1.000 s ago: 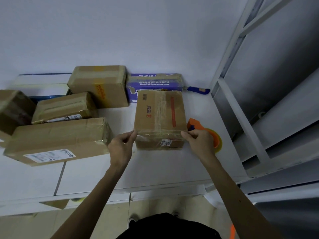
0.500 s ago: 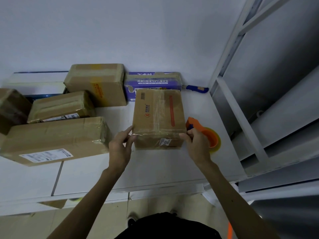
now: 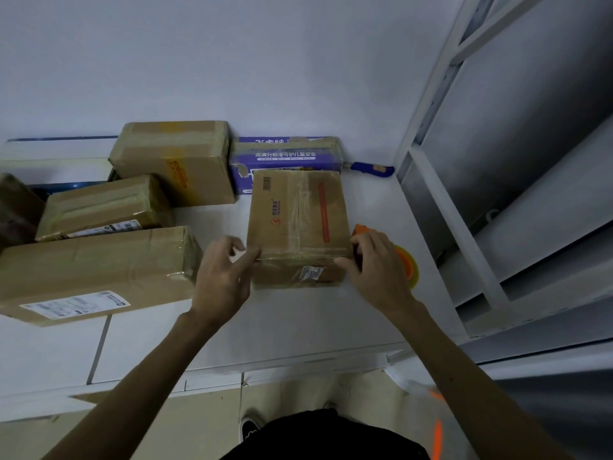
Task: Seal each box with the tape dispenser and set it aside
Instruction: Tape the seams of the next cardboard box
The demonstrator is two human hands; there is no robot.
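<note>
A brown cardboard box (image 3: pixel 298 220) with clear tape along its top seam and a red stripe stands on the white table (image 3: pixel 298 323). My left hand (image 3: pixel 222 280) is at the box's front left corner, its fingers loosely curled and the index fingertip touching the edge. My right hand (image 3: pixel 378 270) grips the front right corner, thumb on the front face and fingers on the right side. The orange tape dispenser (image 3: pixel 409 267) lies on the table just right of the box, partly hidden behind my right hand.
Three taped brown boxes (image 3: pixel 93 263) (image 3: pixel 102 207) (image 3: pixel 175 157) lie to the left. A purple box (image 3: pixel 285 157) stands against the wall behind. A blue-handled cutter (image 3: pixel 371 168) lies at the back right. A white metal rack (image 3: pixel 457 244) borders the table's right side.
My left hand has loosened from the box's left corner and now only touches it with a fingertip. My right hand stays on the right corner. The box has barely shifted.
</note>
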